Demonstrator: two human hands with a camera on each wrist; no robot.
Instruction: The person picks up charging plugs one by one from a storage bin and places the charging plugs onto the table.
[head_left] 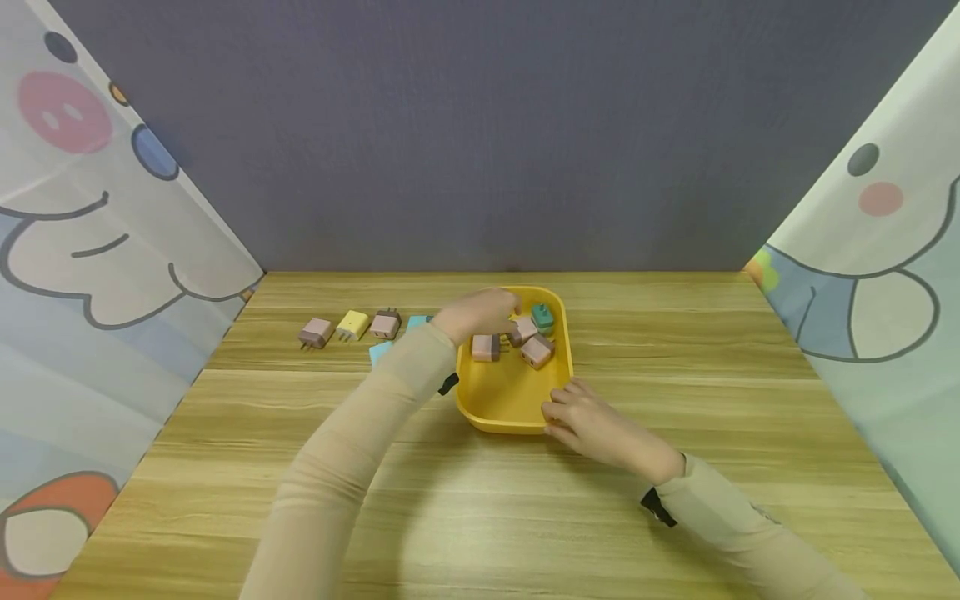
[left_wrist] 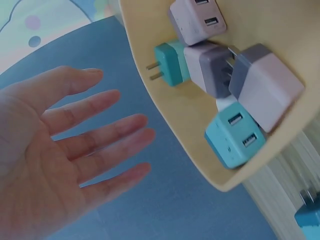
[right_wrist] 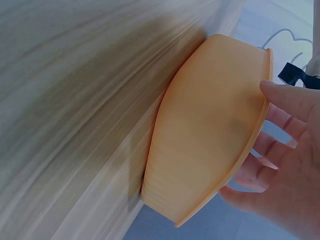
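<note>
My left hand (head_left: 483, 312) is over the far left part of a yellow plastic bin (head_left: 513, 427). In the left wrist view its fingers are spread and hold nothing. Inside the bin lie pink-and-grey USB chargers (head_left: 537, 351), a green charger (head_left: 542, 317) and, in the left wrist view, a cyan charger (left_wrist: 235, 135) by the corner. My right hand (head_left: 592, 421) grips the bin's near right corner, its digits on both sides of the rim (right_wrist: 250, 145). The left hand and forearm hide part of the bin's left side in the head view.
Left of the bin, on the wooden table (head_left: 675, 333), lie more chargers: a pink-and-grey one (head_left: 316, 332), a yellow one (head_left: 352, 326), another pink-and-grey one (head_left: 386, 323) and cyan ones (head_left: 380, 353), partly behind the left sleeve. A dark grey panel (head_left: 510, 150) stands behind the table.
</note>
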